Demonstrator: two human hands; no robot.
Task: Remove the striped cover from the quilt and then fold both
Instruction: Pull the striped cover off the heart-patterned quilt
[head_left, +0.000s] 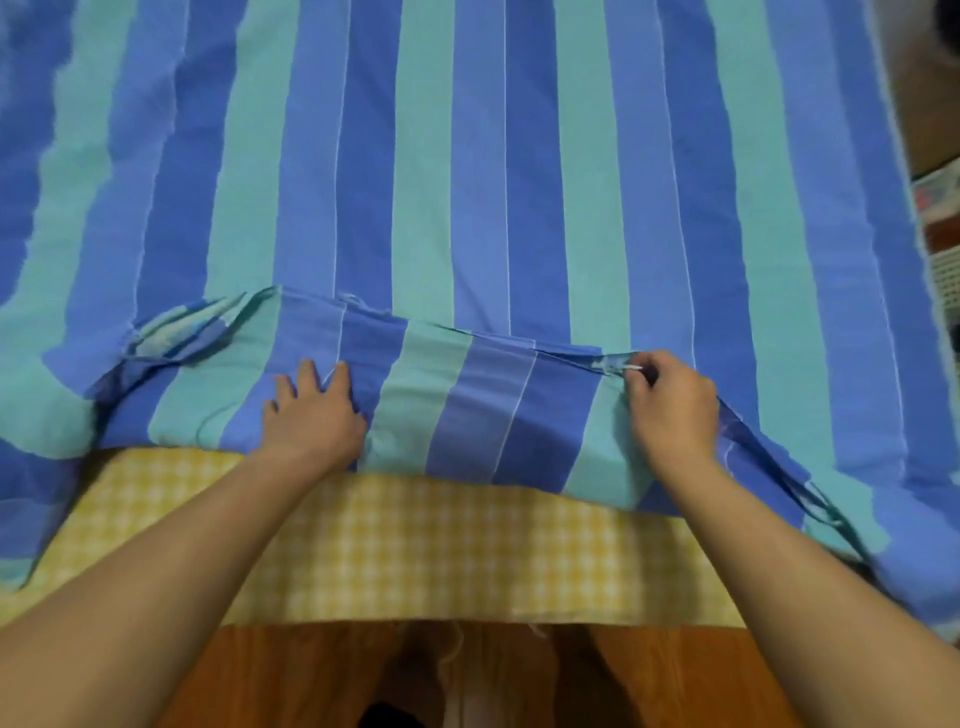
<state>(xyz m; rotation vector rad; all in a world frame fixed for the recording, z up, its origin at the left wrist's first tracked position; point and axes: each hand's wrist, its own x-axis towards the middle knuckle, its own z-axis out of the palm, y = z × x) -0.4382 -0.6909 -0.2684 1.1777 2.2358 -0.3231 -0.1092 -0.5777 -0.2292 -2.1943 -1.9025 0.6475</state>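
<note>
A: Blue-and-teal striped cover (483, 171) lay spread flat over the bed, filling nearly the whole head view. Near edge was turned back on itself into a folded band (457, 400) running left to right.

B: Left hand?

A: Left hand (311, 415) rested flat on the folded band, fingers (306, 371) straight and slightly spread, pressing the cloth, gripping nothing.

B: Right hand?

A: Right hand (670, 405) sat at the right end of the band. Its fingers were curled, pinching a small white tie (621, 368) at the cover's edge.

B: Quilt itself?

A: Could not tell it apart; no filling was exposed.

B: Anything else?

A: Yellow-and-white checked sheet (415, 551) showed below the band, nearer the person. Orange-brown wooden bed frame (291, 675) at bottom edge. Right margin showed floor clutter, too blurred to identify.
</note>
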